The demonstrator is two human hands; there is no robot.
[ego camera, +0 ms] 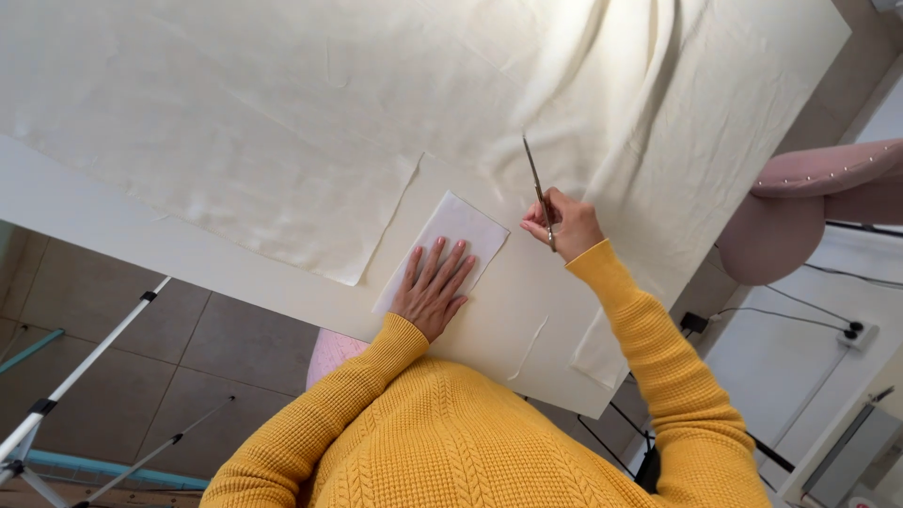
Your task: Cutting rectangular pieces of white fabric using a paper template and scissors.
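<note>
The left hand [433, 287] lay flat, fingers spread and holding nothing, pressing down on a white rectangular piece [450, 240] — paper or cloth, couldn't tell which. Its lower part was hidden under the palm. The right hand [567, 224] was closed round the handles of a pair of scissors [538, 188], w/ the blades pointing up and away toward the big cream fabric [282, 103]. From this angle the blades looked like one thin line, so whether they were parted or together couldn't be made out; the handles were mostly hidden in the fist. The tip sat over the fabric near a fold, but whether it touched couldn't be told.

The white piece lay on the white table [113, 230], just beside a cut corner of the fabric, between the two hands. The fabric covered most of the table and ran off the top of the frame, bunching into folds on the right. Both arms wore a yellow knit sweater [451, 433], cut off at the bottom edge.

Further out: a pink padded chair [800, 207] at right — only partly in view — plus a white tripod leg [75, 376] at lower left over a tiled floor [216, 357], and a dark cable [781, 320] to a wall socket, small and hard to read.
</note>
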